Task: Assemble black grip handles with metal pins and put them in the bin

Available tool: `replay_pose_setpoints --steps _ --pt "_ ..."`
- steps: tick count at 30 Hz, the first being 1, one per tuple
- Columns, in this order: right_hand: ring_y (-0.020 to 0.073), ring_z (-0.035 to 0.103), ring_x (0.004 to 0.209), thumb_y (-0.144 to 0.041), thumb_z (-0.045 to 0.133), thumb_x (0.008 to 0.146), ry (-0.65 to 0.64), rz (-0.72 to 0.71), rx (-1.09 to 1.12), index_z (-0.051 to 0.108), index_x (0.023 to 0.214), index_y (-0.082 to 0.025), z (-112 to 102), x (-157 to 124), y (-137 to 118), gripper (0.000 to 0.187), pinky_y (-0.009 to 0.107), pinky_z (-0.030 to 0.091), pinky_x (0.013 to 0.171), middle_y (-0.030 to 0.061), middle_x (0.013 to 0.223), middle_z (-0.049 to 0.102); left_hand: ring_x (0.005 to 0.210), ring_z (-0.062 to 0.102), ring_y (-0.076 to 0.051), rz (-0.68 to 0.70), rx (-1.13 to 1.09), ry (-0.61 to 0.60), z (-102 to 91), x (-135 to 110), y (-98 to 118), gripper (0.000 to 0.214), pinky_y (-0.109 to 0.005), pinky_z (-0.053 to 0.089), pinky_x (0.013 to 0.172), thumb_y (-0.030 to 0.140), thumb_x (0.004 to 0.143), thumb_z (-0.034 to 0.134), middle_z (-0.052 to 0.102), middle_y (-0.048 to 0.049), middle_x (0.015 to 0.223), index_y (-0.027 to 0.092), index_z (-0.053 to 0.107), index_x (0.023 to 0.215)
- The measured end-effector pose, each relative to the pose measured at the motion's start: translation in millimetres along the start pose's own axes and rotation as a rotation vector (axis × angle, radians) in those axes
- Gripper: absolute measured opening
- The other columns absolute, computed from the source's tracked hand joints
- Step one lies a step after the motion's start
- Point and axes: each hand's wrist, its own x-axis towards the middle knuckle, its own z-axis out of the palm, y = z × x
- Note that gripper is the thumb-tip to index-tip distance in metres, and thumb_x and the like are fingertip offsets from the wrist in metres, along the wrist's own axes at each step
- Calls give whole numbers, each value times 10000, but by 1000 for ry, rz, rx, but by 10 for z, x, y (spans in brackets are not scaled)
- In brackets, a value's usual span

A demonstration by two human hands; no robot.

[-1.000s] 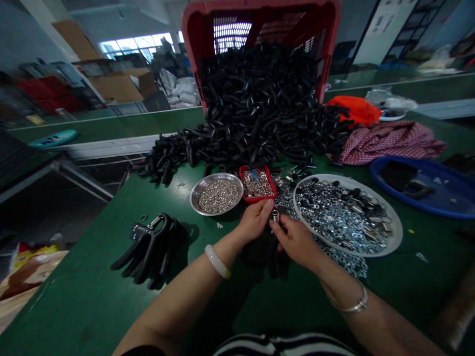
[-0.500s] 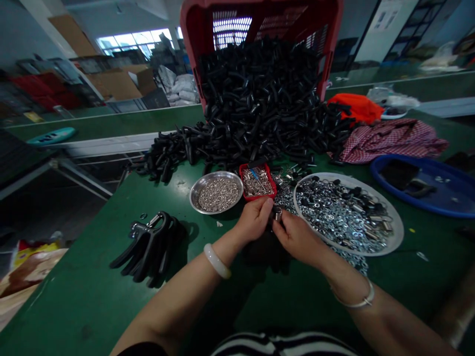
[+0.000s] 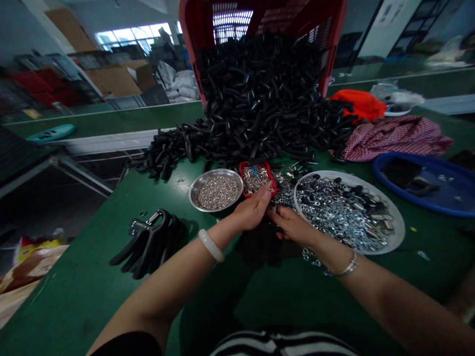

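— Roughly, then: what sits at the grip?

— Item one, left hand: fingers laid close together, tips touching the near edge of the small red tray, which stands just beyond the grip. Item two, right hand: fingers drawn in narrow, tips meeting the left hand's. Whether either hand pinches a piece I cannot tell, because the meeting point is small and dim.

— And under the grip?

— Item three, black part: lying on the green table, directly beneath both hands and partly covered by them.

— Stock around it?

— Left of the grip, near: steel bowl of small silver pieces. Right of the grip, just beside the right hand: white plate of washers, with spilled washers under that wrist. Beyond the grip: heap of black handles pouring from a red crate. Well to the left: bundle of assembled black pieces.

— Handling note?

— Judgement only. Pieces this small want a fingertip pinch held low over the black part. A dropped piece then lands beside it and not among the spilled washers. The left hand looks best used to steady, the right for the fine placing. The right wrist should ride clear of the plate's rim.
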Motion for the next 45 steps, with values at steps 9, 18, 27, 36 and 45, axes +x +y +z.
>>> replay_pose_setpoints --steps 9,18,27,36,45 --pt "130 571 749 -439 595 730 215 -7 608 542 844 -203 205 60 -3 268 241 457 684 -11 755 605 1096 473 -341 -102 530 160 169 -277 150 1152 -477 317 962 824 450 498 516 -203 1196 62 326 1297" --pt "223 595 703 -494 323 864 168 28 -804 635 705 -146 -376 291 -244 494 351 441 633 131 737 636 927 567 -320 -35 512 -11 113 -202 -110 991 -414 439 798 761 459 564 600 -161 1011 109 424 1193" --pt "255 606 873 -205 620 695 47 -186 -1278 705 870 -169 -96 1185 -574 198 306 445 716 139 920 669 1142 424 -348 146 499 -131 232 -51 -265 1020 -440 321 964 756 430 597 482 -180 1215 128 453 1220" --pt "189 602 856 -234 576 745 174 -264 -1017 701 839 -149 -367 1254 -333 178 253 415 748 79 874 680 948 552 -238 8 362 120 -16 60 -329 579 -349 435 822 607 729 496 601 -102 1031 177 569 1111" --pt "130 612 721 -269 549 779 179 -293 -694 681 858 -115 -455 1226 -195 218 200 439 621 46 809 692 910 605 -251 -358 571 -6 -165 554 -392 335 -349 469 738 327 830 448 648 -75 1042 283 584 1133"
